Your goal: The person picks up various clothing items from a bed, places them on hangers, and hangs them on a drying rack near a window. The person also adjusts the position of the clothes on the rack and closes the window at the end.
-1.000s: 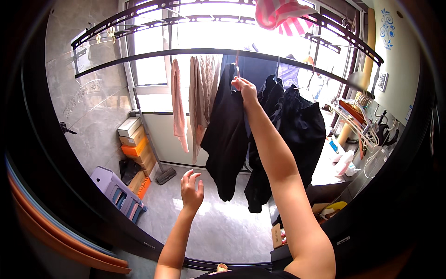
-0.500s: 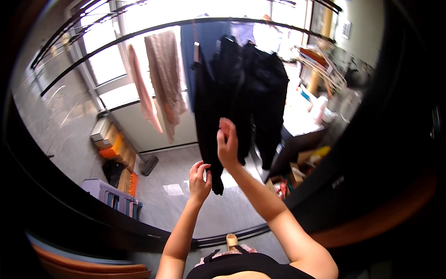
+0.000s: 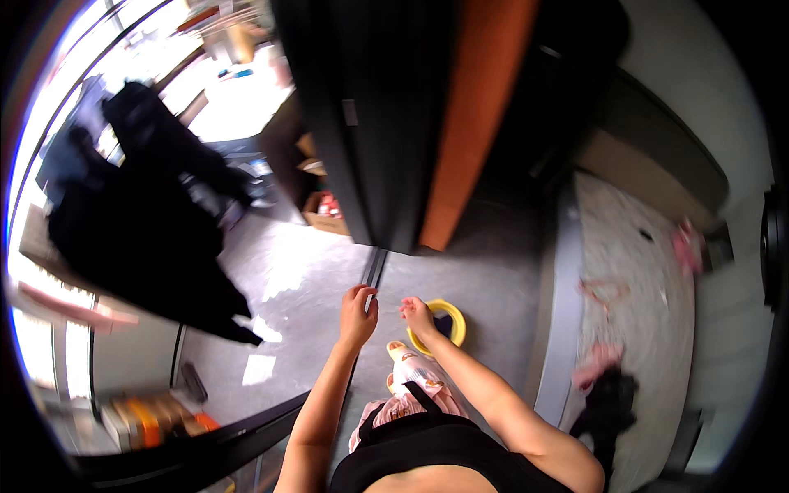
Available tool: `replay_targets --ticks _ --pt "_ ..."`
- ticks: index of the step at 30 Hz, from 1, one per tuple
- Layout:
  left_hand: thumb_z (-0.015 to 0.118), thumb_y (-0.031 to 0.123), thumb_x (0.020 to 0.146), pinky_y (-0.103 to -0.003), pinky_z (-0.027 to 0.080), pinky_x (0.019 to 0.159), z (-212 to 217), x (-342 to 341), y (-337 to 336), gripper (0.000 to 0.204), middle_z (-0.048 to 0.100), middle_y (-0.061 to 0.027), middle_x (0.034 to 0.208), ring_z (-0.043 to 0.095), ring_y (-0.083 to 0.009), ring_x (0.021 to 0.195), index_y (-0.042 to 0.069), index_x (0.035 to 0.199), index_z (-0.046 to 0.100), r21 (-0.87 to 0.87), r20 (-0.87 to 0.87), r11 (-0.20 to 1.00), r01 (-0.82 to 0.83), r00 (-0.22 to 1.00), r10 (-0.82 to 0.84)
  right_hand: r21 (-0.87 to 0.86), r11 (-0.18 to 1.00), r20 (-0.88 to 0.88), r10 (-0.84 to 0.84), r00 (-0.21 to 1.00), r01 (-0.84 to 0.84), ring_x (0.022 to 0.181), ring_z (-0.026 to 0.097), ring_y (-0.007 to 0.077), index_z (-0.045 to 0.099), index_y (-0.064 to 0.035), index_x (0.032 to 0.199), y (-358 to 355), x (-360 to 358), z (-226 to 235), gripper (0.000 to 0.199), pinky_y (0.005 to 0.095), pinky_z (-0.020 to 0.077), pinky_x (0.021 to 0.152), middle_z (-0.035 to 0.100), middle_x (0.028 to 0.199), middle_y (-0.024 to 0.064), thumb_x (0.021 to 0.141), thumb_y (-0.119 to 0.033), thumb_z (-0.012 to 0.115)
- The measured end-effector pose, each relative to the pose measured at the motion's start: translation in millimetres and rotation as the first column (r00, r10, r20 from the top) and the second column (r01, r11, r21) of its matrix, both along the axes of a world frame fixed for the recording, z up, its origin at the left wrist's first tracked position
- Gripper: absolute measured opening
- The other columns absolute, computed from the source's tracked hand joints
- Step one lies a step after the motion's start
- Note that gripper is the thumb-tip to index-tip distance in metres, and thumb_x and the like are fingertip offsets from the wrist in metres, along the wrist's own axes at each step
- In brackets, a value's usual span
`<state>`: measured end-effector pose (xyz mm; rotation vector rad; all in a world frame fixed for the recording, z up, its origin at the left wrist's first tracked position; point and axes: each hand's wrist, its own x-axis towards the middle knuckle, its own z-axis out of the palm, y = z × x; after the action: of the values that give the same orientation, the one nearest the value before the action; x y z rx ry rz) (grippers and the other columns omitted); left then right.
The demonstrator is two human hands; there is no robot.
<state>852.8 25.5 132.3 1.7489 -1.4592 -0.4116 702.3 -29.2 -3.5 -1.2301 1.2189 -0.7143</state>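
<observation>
My left hand [image 3: 357,318] is raised in front of my body, its fingers loosely bent and apart from the thumb, with nothing in it. Close on its right is my right hand [image 3: 417,316], fingers half curled and also holding nothing I can see. Just beyond the right hand a yellow basin [image 3: 459,333] stands on the floor, partly hidden by that hand and forearm. A dark cloth [image 3: 444,325] lies inside it. Off to the left hang black trousers [image 3: 140,222], apart from both hands and blurred.
A dark sliding door [image 3: 374,123] with an orange-brown edge panel [image 3: 477,107] rises ahead, above a floor track [image 3: 374,267]. On the right is a bed [image 3: 641,304] with pink and black clothes [image 3: 608,403]. Boxes [image 3: 144,423] stand at lower left, a carton [image 3: 325,215] behind the door.
My view has swung to the right, so the hanging black trousers now sit at the left. My right hand has come down from beside them, and the yellow basin and the bed have come into view.
</observation>
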Motion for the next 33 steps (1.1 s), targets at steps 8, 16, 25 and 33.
replay_targets --ticks 8,16,25,33 --pt "0.059 0.005 0.076 -0.039 0.043 0.085 -38.1 -184.3 -39.1 0.018 0.057 -0.0155 0.103 0.053 -0.0334 0.097 0.006 0.095 0.059 0.093 -0.019 0.830 0.550 0.834 -0.551 0.297 0.805 0.002 -0.538 0.843 0.513 0.068 0.058 0.0123 0.055 -0.0007 0.101 51.1 -219.8 -47.6 0.023 0.0250 0.0478 0.060 0.062 0.085 0.0079 0.080 -0.007 0.048" --pt "0.059 0.007 0.077 -0.039 0.043 0.085 -67.8 -379.4 -35.6 0.018 0.058 -0.0159 0.100 0.054 -0.0335 0.096 0.004 0.094 0.059 0.173 -0.056 0.584 0.793 0.600 -0.798 0.308 0.479 -0.169 -0.823 0.543 0.822 0.063 0.058 0.0114 0.059 -0.0069 0.095 142.6 -439.4 -92.1 0.018 0.0245 0.0471 0.053 0.062 0.082 0.0051 0.079 -0.005 0.050" --pt "0.058 0.005 0.076 -0.038 0.044 0.084 -110.7 -569.6 -7.7 0.017 0.059 -0.0128 0.098 0.054 -0.0314 0.096 0.005 0.093 0.060 0.346 -0.129 0.383 0.857 0.448 -0.885 -0.120 0.153 -0.598 -0.800 0.051 0.981 0.087 0.061 0.0293 0.062 -0.0030 0.093 214.4 -698.0 -167.5 0.025 0.0340 0.0465 0.081 0.064 0.091 0.0146 0.072 -0.012 0.054" --pt "0.058 0.005 0.076 -0.039 0.043 0.085 -131.6 -663.1 -16.0 0.018 0.058 -0.0131 0.098 0.054 -0.0311 0.096 0.005 0.094 0.059 0.391 -0.123 0.310 0.867 0.383 -0.915 -0.316 0.570 -0.879 -0.478 -0.007 0.758 0.115 0.043 0.0354 0.069 -0.0183 0.095 219.0 -851.9 -131.4 0.022 0.0465 0.0384 0.094 0.035 0.138 0.0143 0.075 -0.016 0.061"
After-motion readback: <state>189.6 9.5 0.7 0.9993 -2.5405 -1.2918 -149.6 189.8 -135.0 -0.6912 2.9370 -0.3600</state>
